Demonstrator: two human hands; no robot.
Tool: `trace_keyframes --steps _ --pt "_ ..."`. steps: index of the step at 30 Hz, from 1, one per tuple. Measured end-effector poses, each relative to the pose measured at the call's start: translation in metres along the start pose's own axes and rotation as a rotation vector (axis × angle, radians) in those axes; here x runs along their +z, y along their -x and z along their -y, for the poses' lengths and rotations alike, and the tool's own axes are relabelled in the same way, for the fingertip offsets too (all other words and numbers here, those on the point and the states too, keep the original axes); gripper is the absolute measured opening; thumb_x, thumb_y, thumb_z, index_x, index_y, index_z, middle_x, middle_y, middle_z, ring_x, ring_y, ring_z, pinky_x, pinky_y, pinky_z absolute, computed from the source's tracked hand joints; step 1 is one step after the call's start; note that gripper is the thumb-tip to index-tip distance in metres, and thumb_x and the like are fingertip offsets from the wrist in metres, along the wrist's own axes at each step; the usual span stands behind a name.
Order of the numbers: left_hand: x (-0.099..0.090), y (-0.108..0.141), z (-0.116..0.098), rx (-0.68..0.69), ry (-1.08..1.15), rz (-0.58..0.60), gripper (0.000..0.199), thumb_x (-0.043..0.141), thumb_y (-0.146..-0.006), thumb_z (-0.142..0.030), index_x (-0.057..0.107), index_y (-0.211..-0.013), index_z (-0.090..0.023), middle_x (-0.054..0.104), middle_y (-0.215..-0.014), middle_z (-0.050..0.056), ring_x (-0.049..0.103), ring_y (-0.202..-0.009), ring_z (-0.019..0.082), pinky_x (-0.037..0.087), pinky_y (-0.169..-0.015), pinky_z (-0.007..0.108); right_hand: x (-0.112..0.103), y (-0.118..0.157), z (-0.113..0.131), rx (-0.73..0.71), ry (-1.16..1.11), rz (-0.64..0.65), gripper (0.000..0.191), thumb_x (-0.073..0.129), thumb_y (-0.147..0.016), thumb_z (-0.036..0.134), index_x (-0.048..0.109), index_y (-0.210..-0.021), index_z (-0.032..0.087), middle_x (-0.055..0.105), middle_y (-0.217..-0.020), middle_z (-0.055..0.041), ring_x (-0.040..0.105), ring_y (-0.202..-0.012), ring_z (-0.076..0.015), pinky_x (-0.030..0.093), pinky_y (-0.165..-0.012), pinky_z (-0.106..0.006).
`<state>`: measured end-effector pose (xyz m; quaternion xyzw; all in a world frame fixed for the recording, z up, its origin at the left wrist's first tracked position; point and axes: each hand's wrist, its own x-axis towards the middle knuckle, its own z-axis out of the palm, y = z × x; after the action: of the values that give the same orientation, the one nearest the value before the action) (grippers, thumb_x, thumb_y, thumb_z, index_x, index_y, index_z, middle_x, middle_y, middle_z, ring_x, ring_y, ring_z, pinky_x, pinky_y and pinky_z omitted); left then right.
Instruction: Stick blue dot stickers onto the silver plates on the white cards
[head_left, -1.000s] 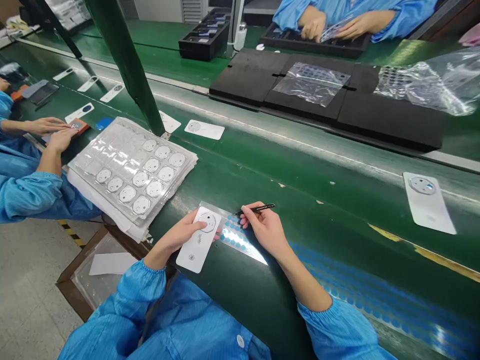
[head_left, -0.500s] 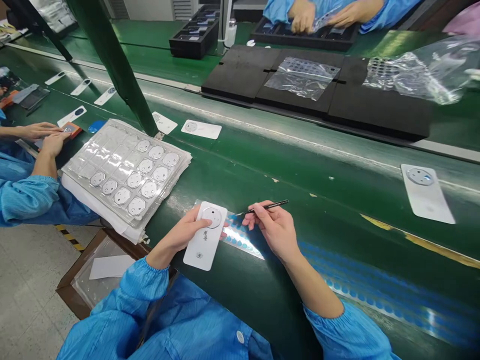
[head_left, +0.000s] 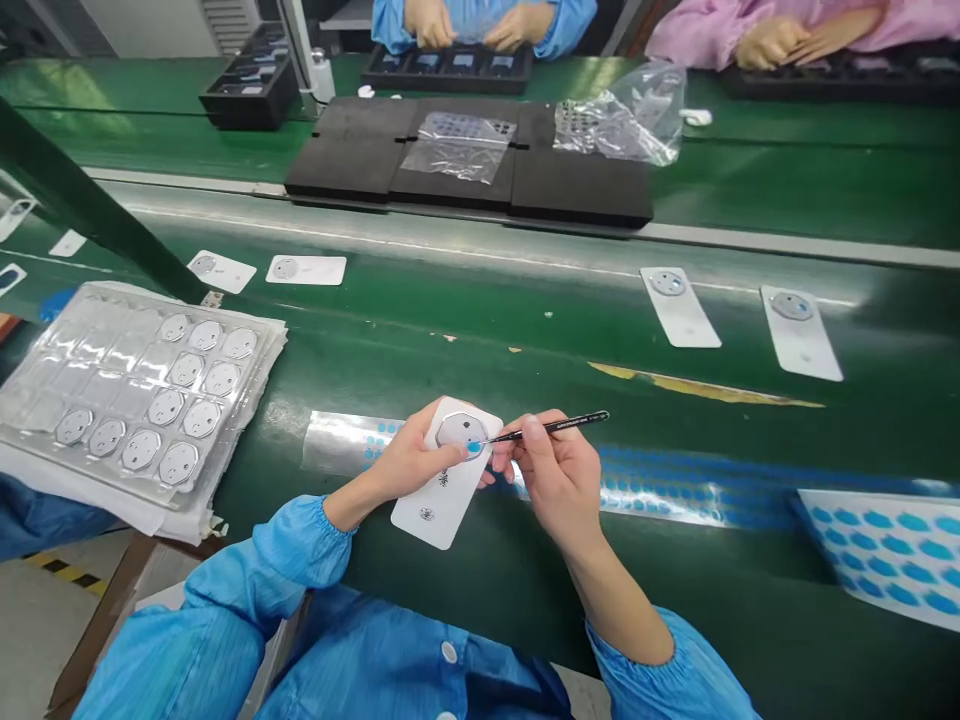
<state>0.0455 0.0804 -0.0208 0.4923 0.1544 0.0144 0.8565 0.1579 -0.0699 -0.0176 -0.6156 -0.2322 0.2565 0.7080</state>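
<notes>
My left hand [head_left: 409, 458] grips a white phone back cover [head_left: 429, 508] by its side, thumb across the front. The cover is tilted, with a round silver camera plate [head_left: 459, 430] at its upper end and small dark print below. In my right hand [head_left: 561, 478] a pair of black tweezers [head_left: 577, 421] is pinched, pointing left. A small blue round sticker [head_left: 474, 447] lies at the tweezer tips, against the plate's lower right edge by my left thumb. Under both hands runs a clear strip of blue dots [head_left: 345, 440].
At left, a clear blister tray [head_left: 37, 440] holds several round plates. Further covers [head_left: 307, 270] [head_left: 679, 310] lie along the far side of the bench. Behind stand black foam blocks [head_left: 337, 170] and a plastic bag [head_left: 457, 150]. A curled sticker sheet [head_left: 892, 560] is at right. Co-workers' hands [head_left: 517, 25] work opposite.
The tweezers have come down onto the cover, with a blue sticker now at their tips. The view has swung right, bringing another cover and the curled sticker sheet into sight.
</notes>
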Motion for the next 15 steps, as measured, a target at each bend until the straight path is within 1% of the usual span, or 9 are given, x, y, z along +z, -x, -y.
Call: trace_keyframes --steps 2,6,10,13,15 --pt "-0.0003 -0.0012 0.0026 0.004 -0.017 -0.003 0.042 0.08 -0.085 -0.031 0.057 -0.117 -0.018 0.076 -0.091 0.003 0.079 -0.072 0.024 0.065 -0.065 0.032 -0.001 0.0015 -0.0015 0.01 -0.015 -0.009 0.038 0.068 -0.1 0.058 0.062 -0.086 0.022 0.069 -0.069 -0.0011 0.062 -0.052 -0.0144 0.051 -0.045 -0.026" --pt "-0.0014 -0.0022 0.0048 -0.01 -0.057 0.011 0.044 0.079 -0.087 -0.032 0.056 -0.123 -0.018 0.076 -0.094 0.004 0.08 -0.076 0.025 0.067 -0.07 0.035 -0.001 0.0024 -0.0027 0.029 -0.033 -0.03 0.037 0.067 -0.102 0.056 0.062 -0.088 0.022 0.069 -0.068 -0.0005 0.062 -0.051 -0.0144 0.051 -0.044 -0.026" --pt "-0.0022 -0.0016 0.0054 0.015 -0.08 0.018 0.041 0.078 -0.089 -0.031 0.058 -0.123 -0.019 0.077 -0.095 0.004 0.079 -0.076 0.023 0.065 -0.069 0.031 0.0 0.0025 -0.0024 0.03 -0.03 -0.061 0.037 0.069 -0.1 0.056 0.061 -0.088 0.023 0.069 -0.069 -0.0004 0.064 -0.052 -0.0145 0.051 -0.043 -0.025" --pt "-0.0019 -0.001 0.0038 0.0 -0.064 0.037 0.039 0.077 -0.091 -0.031 0.059 -0.124 -0.02 0.076 -0.098 0.003 0.08 -0.079 0.023 0.066 -0.072 0.034 0.0003 0.0023 -0.0023 0.036 -0.019 -0.056 0.037 0.069 -0.1 0.057 0.061 -0.088 0.023 0.068 -0.067 0.0003 0.065 -0.052 -0.0152 0.05 -0.042 -0.025" --pt "-0.0016 -0.0011 0.002 0.01 -0.063 0.046 0.039 0.077 -0.091 -0.032 0.06 -0.123 -0.019 0.076 -0.098 0.004 0.08 -0.079 0.023 0.066 -0.072 0.033 0.0 0.0024 -0.0033 0.036 -0.033 -0.044 0.035 0.069 -0.101 0.055 0.061 -0.09 0.023 0.068 -0.065 0.0006 0.065 -0.052 -0.0155 0.05 -0.042 -0.025"
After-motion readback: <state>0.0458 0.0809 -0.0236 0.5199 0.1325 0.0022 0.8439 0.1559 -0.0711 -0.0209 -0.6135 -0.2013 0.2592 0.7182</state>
